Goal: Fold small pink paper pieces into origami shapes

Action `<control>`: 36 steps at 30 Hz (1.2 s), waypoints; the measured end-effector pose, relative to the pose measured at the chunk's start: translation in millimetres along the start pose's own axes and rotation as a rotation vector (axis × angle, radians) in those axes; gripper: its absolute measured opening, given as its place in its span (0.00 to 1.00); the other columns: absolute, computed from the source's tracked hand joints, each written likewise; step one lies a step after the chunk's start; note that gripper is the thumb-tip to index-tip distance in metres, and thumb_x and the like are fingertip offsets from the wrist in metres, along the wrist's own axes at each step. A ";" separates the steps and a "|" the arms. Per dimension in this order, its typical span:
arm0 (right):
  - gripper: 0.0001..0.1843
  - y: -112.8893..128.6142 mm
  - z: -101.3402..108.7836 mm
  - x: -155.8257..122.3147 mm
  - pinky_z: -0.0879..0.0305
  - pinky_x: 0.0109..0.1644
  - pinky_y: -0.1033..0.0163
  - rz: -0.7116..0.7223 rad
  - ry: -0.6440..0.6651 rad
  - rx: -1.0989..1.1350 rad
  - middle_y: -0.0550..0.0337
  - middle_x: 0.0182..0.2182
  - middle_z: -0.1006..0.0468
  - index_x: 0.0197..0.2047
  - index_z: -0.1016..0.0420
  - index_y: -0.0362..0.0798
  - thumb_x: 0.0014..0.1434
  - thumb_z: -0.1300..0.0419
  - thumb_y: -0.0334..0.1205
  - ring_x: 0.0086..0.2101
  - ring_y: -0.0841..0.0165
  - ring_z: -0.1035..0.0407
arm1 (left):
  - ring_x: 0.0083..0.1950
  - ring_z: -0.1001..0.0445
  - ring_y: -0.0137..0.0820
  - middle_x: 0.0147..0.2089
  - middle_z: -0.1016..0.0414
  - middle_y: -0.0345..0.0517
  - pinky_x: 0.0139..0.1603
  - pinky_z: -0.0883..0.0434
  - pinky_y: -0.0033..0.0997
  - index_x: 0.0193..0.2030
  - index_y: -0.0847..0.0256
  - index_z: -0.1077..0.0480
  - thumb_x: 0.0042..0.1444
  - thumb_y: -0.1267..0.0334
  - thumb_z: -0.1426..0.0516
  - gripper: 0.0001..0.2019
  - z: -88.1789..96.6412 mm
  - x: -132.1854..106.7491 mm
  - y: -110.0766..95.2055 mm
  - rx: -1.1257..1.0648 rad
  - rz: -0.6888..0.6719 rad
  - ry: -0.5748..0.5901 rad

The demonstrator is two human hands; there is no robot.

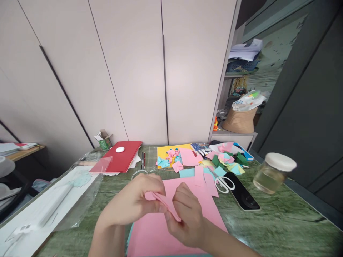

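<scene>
Between my two hands is a small folded piece of pink paper (169, 205), held above a stack of paper. My left hand (143, 194) pinches its upper left part between thumb and curled fingers. On the other side, my right hand (187, 216) has its fingers curled and its thumb pressed on the lower end. Part of the folded paper is hidden inside both hands. Beneath them lies a large pink sheet (206, 221) with light blue paper showing at its edges. White-handled scissors (225, 184) rest right of the sheet, partly on the phone.
A black phone (245, 194) and a lidded jar (272, 175) of liquid stand at right. Behind the hands are paper scraps (227, 160), a yellow sheet (161, 152) and markers (200, 150). A red folder (122, 160) and plastic sleeve (88, 196) lie at left.
</scene>
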State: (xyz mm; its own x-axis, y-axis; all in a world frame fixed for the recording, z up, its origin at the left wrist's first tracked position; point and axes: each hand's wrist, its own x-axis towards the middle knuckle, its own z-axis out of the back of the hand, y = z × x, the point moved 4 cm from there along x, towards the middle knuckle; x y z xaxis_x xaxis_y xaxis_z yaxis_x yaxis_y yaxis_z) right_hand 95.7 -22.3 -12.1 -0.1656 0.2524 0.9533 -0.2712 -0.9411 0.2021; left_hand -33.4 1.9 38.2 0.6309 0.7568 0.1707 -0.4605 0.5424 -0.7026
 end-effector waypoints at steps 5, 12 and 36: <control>0.14 -17.6 -4.1 -3.1 0.53 0.26 0.62 -0.136 0.056 -0.008 0.66 0.20 0.49 0.22 0.51 0.49 0.52 0.50 0.26 0.24 0.71 0.51 | 0.30 0.39 0.27 0.25 0.36 0.37 0.31 0.41 0.25 0.23 0.63 0.32 0.50 0.67 0.41 0.07 1.6 11.8 14.9 0.004 0.044 -0.025; 0.15 -50.9 -15.5 -18.3 0.50 0.27 0.63 -0.336 0.123 -0.032 0.65 0.20 0.47 0.21 0.50 0.50 0.58 0.52 0.36 0.23 0.70 0.48 | 0.30 0.37 0.26 0.26 0.33 0.36 0.31 0.37 0.23 0.30 0.64 0.28 0.49 0.67 0.41 0.03 1.7 34.1 36.9 -0.206 0.034 0.015; 0.17 -218.8 3.6 -107.6 0.31 0.45 0.52 -0.702 0.844 -0.831 0.53 0.49 0.30 0.53 0.34 0.45 0.62 0.44 0.41 0.44 0.63 0.31 | 0.71 0.64 0.48 0.70 0.58 0.60 0.65 0.60 0.58 0.67 0.67 0.52 0.57 0.64 0.48 0.31 -12.3 75.0 133.6 0.523 0.372 -0.689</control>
State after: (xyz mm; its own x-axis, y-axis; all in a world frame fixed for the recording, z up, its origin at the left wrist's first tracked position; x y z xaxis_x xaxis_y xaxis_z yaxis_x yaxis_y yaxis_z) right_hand 176.3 155.6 -158.1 -0.1983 0.9544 0.2231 -0.9688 -0.2254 0.1028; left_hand -39.9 126.6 -51.3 -0.0451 0.8726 0.4864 -0.8857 0.1903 -0.4234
